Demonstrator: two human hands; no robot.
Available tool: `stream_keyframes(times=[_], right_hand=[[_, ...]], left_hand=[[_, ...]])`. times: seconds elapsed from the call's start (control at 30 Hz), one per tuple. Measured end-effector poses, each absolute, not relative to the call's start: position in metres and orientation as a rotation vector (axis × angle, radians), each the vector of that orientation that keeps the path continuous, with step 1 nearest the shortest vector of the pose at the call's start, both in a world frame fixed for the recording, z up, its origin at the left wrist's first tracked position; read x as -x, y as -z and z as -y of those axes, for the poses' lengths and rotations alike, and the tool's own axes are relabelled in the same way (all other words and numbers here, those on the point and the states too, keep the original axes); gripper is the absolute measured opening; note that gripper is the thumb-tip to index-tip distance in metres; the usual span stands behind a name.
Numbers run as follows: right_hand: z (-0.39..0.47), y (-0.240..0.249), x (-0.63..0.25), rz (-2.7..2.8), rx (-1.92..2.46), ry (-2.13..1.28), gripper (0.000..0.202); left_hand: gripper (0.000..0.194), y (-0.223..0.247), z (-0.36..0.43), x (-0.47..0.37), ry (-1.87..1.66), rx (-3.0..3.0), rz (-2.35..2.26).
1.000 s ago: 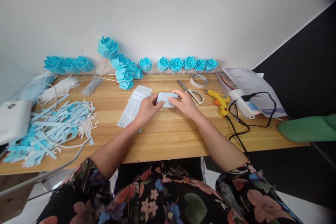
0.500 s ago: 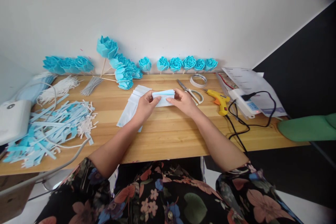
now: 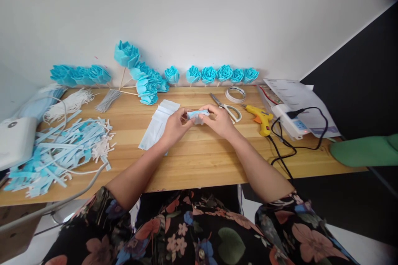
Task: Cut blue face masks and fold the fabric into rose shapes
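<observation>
A light-blue and white piece of face-mask fabric [image 3: 198, 116] is bunched between my two hands above the middle of the table. My left hand [image 3: 178, 126] pinches its left end, and my right hand [image 3: 220, 121] pinches its right end, thumbs toward me. Flat pieces of the same pale fabric [image 3: 158, 124] lie on the table beside my left hand, partly beneath it. Just beyond my right hand are scissors [image 3: 229, 109] with white handles, their blades pointing away to the left.
Blue fabric flowers [image 3: 208, 75] line the wall. Cut strips [image 3: 68, 149], white cords [image 3: 70, 103] and grey wires [image 3: 108, 100] lie left. A tape roll [image 3: 235, 94], yellow glue gun [image 3: 261, 118], power strip [image 3: 290, 122] and loose black cables [image 3: 281, 153] occupy the right.
The fabric was stretched flat between my hands; now it is gathered into a narrower, crumpled bunch. My hands have come slightly closer together.
</observation>
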State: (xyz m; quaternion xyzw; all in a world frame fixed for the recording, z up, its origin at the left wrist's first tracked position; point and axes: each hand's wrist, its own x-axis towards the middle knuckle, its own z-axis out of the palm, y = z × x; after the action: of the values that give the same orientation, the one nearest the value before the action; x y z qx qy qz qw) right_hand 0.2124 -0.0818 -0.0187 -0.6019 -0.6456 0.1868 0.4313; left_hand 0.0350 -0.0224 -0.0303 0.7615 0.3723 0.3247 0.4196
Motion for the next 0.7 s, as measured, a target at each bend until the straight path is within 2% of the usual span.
stream_keyframes(times=[0.17,0.33,0.53,0.7], right_hand=[[0.0807,0.0208,-0.2105,1.712,1.456,-0.491,0.024],[0.0813,0.0198,-0.2101,1.687,1.47,-0.475,0.014],[0.0795,0.0235,-0.2107,1.737,1.513,-0.466,0.022],[0.0795,0.0248,-0.2107,1.725,1.532,-0.472,0.019]], left_hand=[[0.026,0.0336,0.0215,-0.0354,-0.776,-1.9,-0.954],[0.01,0.0297,0.0238,-0.0357,-0.854,-1.897,-0.959],[0.015,0.0302,0.0246,-0.0361,-0.797,-1.908,-0.947],[0.015,0.0355,0.0231,-0.037,-0.765,-1.935,-0.973]])
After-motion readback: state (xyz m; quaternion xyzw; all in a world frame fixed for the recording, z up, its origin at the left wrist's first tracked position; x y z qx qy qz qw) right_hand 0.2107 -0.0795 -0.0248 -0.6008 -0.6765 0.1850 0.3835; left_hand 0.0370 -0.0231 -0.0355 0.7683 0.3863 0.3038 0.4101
